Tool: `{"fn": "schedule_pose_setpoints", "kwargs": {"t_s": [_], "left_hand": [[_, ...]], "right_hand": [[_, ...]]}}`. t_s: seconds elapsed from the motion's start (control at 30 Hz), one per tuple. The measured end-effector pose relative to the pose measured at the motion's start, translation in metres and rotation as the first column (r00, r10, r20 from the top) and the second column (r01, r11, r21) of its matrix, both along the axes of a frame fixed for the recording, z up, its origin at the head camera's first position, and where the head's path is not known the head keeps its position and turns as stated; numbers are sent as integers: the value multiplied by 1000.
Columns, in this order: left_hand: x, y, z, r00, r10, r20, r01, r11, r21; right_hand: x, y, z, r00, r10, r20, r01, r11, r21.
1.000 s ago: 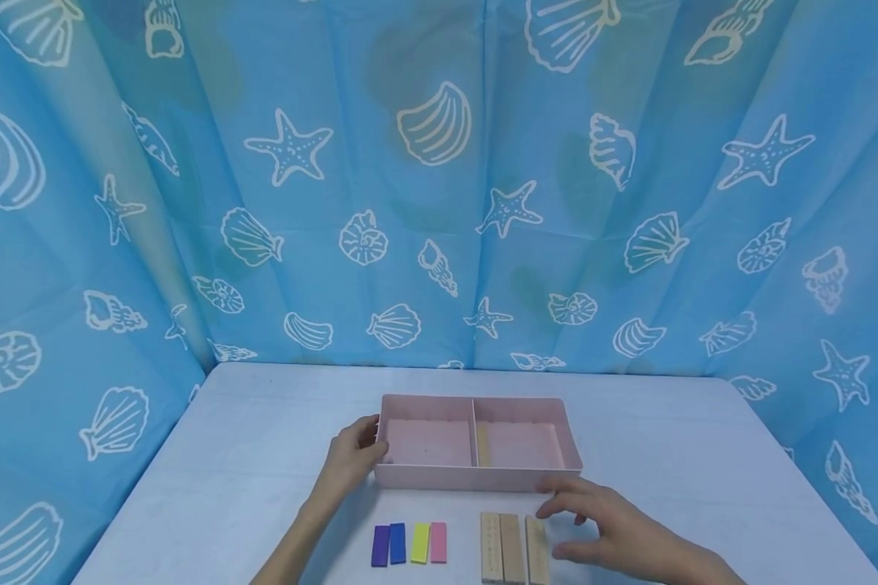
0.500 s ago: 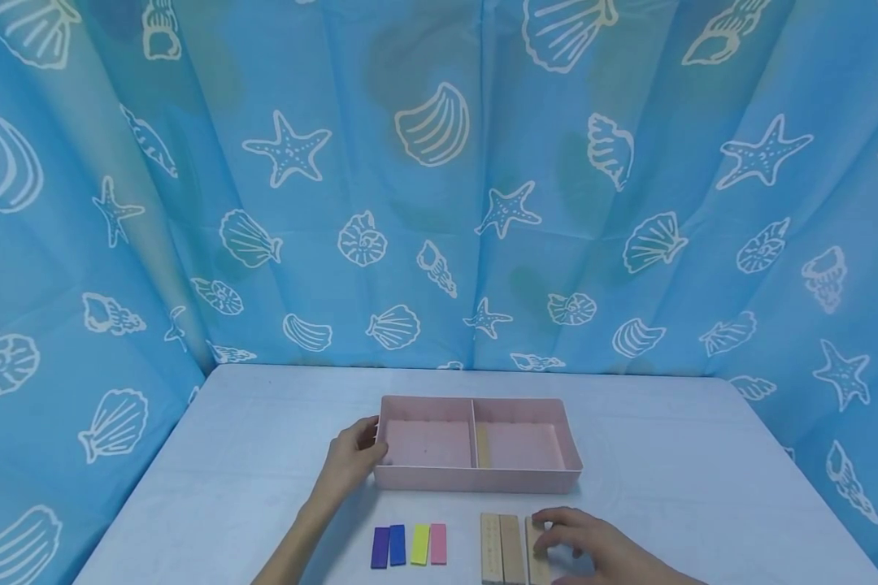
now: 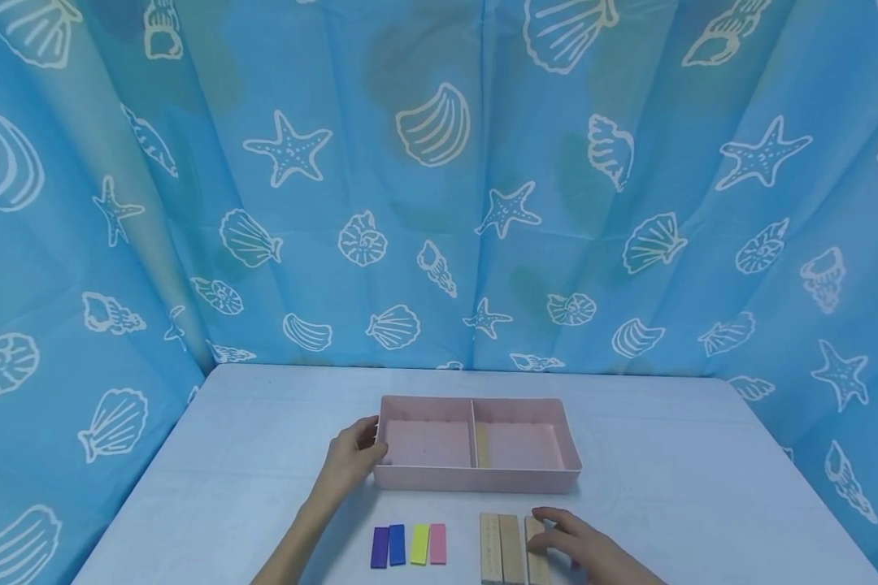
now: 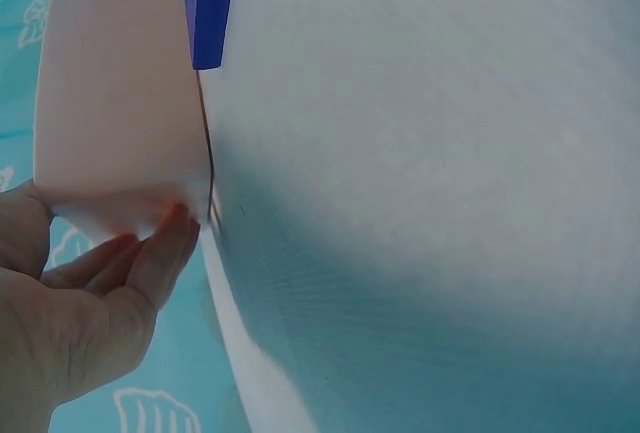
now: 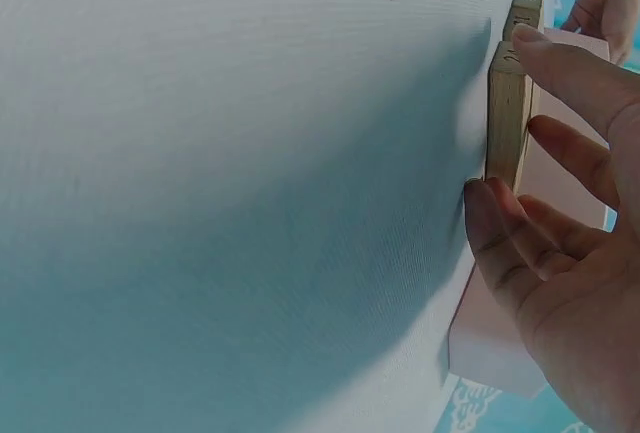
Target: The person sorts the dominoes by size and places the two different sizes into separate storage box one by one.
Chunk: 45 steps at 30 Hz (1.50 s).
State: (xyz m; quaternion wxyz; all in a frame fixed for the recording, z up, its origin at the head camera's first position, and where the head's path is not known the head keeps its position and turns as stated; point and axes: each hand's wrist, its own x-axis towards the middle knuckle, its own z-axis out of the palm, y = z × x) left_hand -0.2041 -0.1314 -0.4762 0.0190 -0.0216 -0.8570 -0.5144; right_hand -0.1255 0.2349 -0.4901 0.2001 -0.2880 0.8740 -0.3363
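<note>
Right-hand block: flat, oblong pale wooden block [image 3: 538, 562] on the white counter [image 3: 673, 463], before the pink plastic two-compartment tray [image 3: 477, 480], narrow gap from two pale wooden blocks [image 3: 512, 548] at its left.
Block's long axis: front to back, far end toward the tray, leaning slightly left.
Right hand [image 3: 581, 543]: half closed, bent digits holding the block; which ones bear on it is hard to tell, fingers overlapping.
Left hand [image 3: 351, 451]: partly closed, gripping the tray's left wall, thumb over rim, other fingers outside.
</note>
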Motion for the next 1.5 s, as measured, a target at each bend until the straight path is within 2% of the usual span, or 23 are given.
{"fn": "schedule_pose_setpoints", "kwargs": {"t_s": [0.07, 0.17, 0.27, 0.37, 0.5, 0.67, 0.83, 0.9, 1.07, 1.17, 1.23, 1.43, 1.5], "left_hand": [[0, 0, 0, 1000, 1, 3, -1, 1000, -2], [-1, 0, -1, 1000, 6, 8, -6, 1000, -1], [-2, 1, -2, 1000, 14, 19, -14, 1000, -1], [-2, 1, -1, 1000, 7, 5, -7, 1000, -5], [-2, 1, 0, 1000, 8, -2, -8, 1000, -2], [-3, 2, 0, 1000, 14, 5, -14, 1000, 1], [-3, 1, 0, 1000, 10, -2, -10, 1000, 3], [-3, 1, 0, 1000, 5, -8, -5, 1000, 2], [-1, -1, 0, 1000, -5, -21, 5, 1000, -4], [0, -1, 0, 1000, -8, -21, 8, 1000, -2], [0, -1, -1, 1000, -6, -19, 6, 1000, -2], [0, -1, -2, 1000, -2, -12, 2, 1000, -3], [0, -1, -2, 1000, -2, -15, 2, 1000, 0]], "right_hand": [[1, -1, -1, 1000, -17, 4, 17, 1000, -4], [2, -2, -1, 999, -6, -44, 6, 1000, -8], [3, -4, 0, 998, -19, -56, 17, 999, -27], [3, -6, 1, 997, -43, -69, 40, 998, -48], [3, -7, 0, 987, -44, -156, 37, 998, -47], [2, -5, -1, 979, -38, -198, 27, 998, -57], [1, -4, -3, 962, -15, -272, -4, 997, -71], [1, -5, -3, 965, -18, -263, -2, 997, -72], [1, -5, 0, 987, -29, -159, 19, 997, -69], [1, -4, 0, 992, -28, -125, 19, 997, -71], [1, -2, 0, 993, -27, -118, 18, 997, -76], [-1, 6, -7, 982, 11, -187, -55, 971, -231], [0, 6, -4, 988, -8, -156, -29, 972, -234]]}}
